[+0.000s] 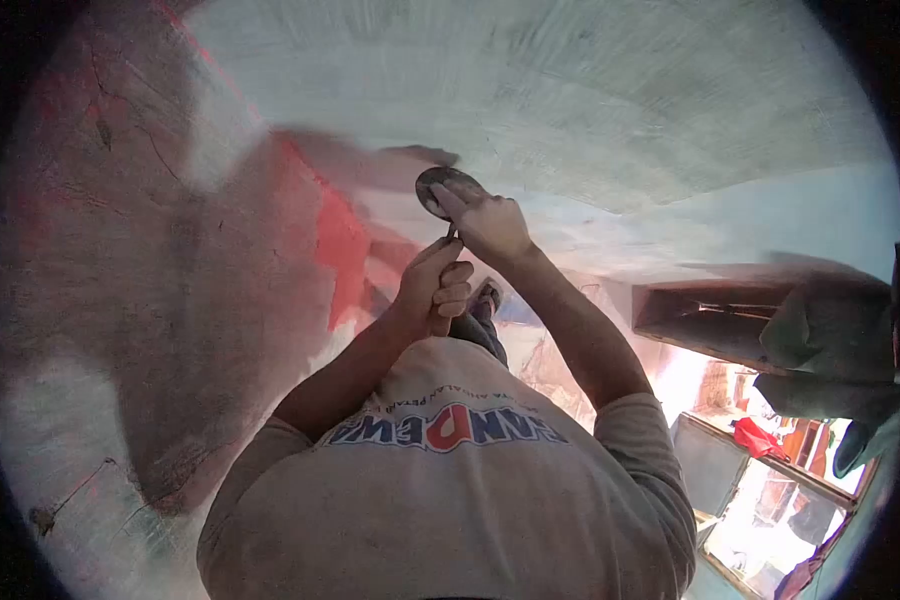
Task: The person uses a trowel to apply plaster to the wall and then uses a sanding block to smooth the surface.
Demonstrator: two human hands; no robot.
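Observation:
A dark round disc point(427, 181) with a shallow, pan-like look and a pale patch inside is held up in front of the pale wall. My left hand point(434, 288) is closed below it, fingers wrapped round a thin dark stem point(451, 233) that shows between the fist and the disc's lower edge. From the right, my right hand point(489, 224) reaches over the disc with bent fingers, the index finger pointing across its face. Both hands are close together in front of my printed shirt point(470, 500). Whether the stem belongs to the disc, I cannot tell.
A pale grey-green, streaky wall point(590, 110) rises ahead. On the left stands a rough brownish wall point(200, 330) with a red painted patch point(340, 255) near the corner. Dark cloth point(830, 345) hangs at right, above a bright window frame point(770, 470) with a red cloth point(757, 437). My foot point(487, 298) shows below.

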